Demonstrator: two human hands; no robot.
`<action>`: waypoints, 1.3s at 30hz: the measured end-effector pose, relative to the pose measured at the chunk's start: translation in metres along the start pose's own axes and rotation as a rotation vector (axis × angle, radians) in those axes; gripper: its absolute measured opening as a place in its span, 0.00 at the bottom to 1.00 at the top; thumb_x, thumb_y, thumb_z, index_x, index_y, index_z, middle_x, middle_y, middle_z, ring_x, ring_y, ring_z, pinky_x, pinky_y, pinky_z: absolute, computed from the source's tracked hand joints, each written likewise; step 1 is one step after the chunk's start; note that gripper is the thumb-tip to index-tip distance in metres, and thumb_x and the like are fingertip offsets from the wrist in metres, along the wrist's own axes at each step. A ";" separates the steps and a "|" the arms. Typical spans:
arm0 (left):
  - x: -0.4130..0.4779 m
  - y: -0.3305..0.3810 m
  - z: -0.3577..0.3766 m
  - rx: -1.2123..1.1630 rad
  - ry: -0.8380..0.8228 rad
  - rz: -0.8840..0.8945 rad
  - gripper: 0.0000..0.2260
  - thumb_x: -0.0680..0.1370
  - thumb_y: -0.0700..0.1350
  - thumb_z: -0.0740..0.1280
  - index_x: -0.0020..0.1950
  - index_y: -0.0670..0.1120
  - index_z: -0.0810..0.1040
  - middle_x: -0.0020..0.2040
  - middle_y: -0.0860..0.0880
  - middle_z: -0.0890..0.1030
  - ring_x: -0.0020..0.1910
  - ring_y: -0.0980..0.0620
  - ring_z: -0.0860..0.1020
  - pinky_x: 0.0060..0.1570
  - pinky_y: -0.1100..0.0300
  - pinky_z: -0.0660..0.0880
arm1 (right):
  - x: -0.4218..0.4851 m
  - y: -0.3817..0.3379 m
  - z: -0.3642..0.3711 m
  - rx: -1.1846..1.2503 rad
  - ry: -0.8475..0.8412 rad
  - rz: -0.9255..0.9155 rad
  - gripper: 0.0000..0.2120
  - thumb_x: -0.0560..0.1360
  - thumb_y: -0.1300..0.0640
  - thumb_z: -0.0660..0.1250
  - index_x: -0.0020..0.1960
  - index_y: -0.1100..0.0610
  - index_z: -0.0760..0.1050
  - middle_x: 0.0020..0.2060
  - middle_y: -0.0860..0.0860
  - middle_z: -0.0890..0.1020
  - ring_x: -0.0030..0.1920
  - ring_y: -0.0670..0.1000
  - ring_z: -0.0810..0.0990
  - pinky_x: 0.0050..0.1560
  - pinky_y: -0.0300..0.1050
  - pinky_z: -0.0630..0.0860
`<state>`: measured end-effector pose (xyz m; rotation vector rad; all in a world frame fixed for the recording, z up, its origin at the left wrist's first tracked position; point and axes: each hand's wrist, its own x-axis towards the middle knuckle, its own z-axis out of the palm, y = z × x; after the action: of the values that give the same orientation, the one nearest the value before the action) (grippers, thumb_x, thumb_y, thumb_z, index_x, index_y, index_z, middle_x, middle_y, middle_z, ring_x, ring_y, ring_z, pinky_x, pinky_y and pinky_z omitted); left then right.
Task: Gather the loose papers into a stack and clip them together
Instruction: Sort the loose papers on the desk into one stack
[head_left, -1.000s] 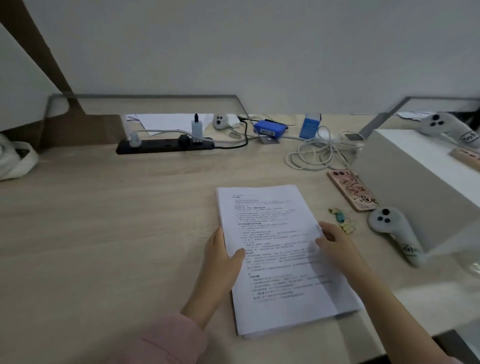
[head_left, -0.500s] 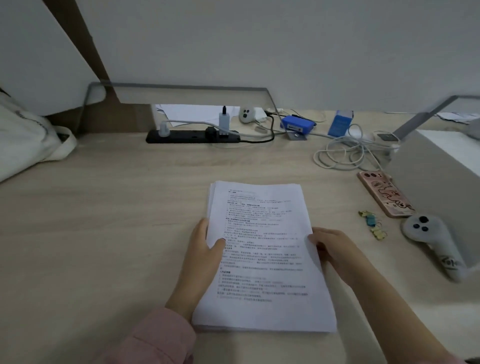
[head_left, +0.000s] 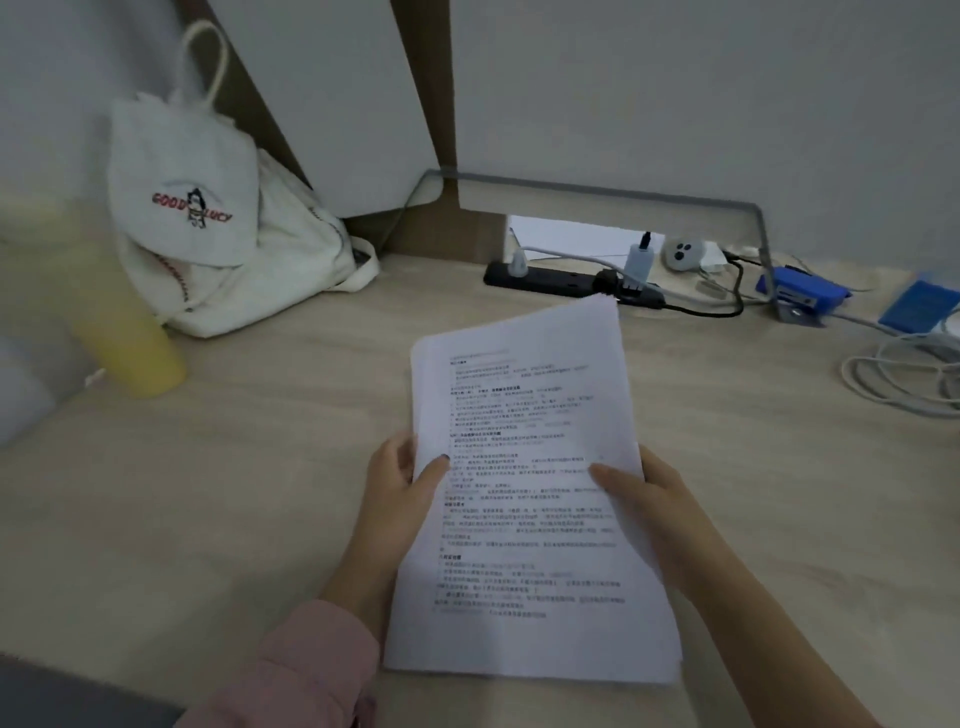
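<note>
Pale wooden desk (head_left: 208, 493), 1 white tote bag (head_left: 223, 228) back left, 1 stack of printed papers (head_left: 524, 467) over desk centre, left hand (head_left: 400, 483) gripping its left edge, thumb on top, right hand (head_left: 649, 499) gripping its right edge likewise, 1 yellow cup (head_left: 130, 338), 1 black power strip (head_left: 550, 278) behind.

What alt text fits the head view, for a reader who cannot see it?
The left hand and right hand grip a stack of printed papers by its side edges over a wooden desk. A white bag and yellow cup stand at left; a black power strip lies behind.
</note>
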<state>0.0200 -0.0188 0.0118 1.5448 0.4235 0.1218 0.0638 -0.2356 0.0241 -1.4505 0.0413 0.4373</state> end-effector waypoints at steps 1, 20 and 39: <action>0.000 0.006 -0.008 -0.079 -0.026 -0.039 0.07 0.76 0.41 0.66 0.51 0.51 0.73 0.53 0.49 0.81 0.48 0.55 0.82 0.47 0.59 0.78 | 0.000 -0.006 0.007 -0.010 -0.024 -0.031 0.14 0.75 0.63 0.63 0.59 0.57 0.75 0.49 0.56 0.85 0.47 0.59 0.84 0.42 0.54 0.81; -0.014 0.069 0.000 -0.128 -0.010 0.528 0.13 0.68 0.41 0.64 0.49 0.56 0.74 0.41 0.68 0.82 0.44 0.67 0.80 0.39 0.72 0.75 | -0.008 -0.058 0.018 -0.023 0.167 -0.413 0.15 0.74 0.66 0.60 0.53 0.51 0.79 0.51 0.48 0.83 0.56 0.51 0.79 0.56 0.49 0.73; -0.016 0.077 0.013 -0.093 -0.084 0.385 0.11 0.74 0.40 0.68 0.53 0.54 0.76 0.45 0.61 0.83 0.45 0.64 0.81 0.40 0.72 0.75 | -0.018 -0.043 -0.004 -0.026 0.258 -0.376 0.15 0.71 0.71 0.58 0.45 0.55 0.78 0.43 0.49 0.82 0.51 0.54 0.77 0.52 0.51 0.72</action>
<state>0.0240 -0.0340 0.0903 1.5184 0.0486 0.3681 0.0616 -0.2463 0.0691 -1.4931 -0.0314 -0.0575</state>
